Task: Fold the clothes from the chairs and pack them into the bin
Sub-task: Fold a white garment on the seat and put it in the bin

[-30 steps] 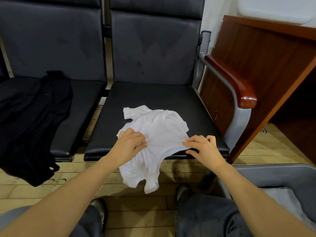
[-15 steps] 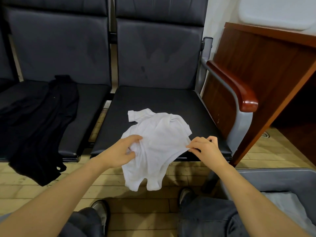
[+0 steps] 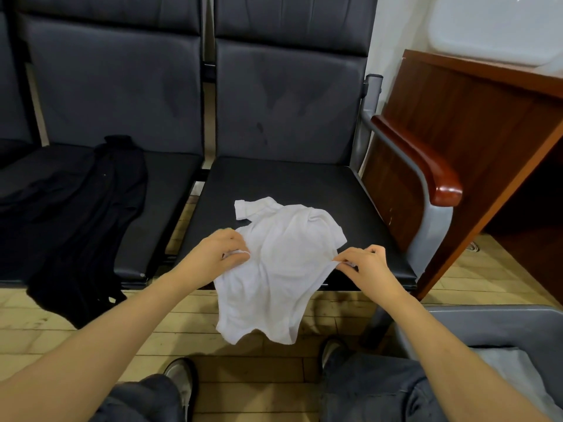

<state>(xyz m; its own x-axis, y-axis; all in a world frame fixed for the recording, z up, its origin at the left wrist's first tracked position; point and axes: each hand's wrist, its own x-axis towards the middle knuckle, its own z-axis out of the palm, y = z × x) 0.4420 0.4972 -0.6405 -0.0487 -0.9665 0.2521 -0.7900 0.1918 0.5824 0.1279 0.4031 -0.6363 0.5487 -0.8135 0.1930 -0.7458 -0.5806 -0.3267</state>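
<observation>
White shirt (image 3: 283, 254) hanging off seat (image 3: 304, 184) edge; both hands pinching it, left hand (image 3: 217, 254), right hand (image 3: 365, 266). Bin (image 3: 487, 327) cropped at frame edge, contents unclear.

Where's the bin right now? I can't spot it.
In the head view, the grey bin sits on the floor at the lower right, beside the person's right leg and just in front of the wooden-armed chair holding the white shirt.
</observation>
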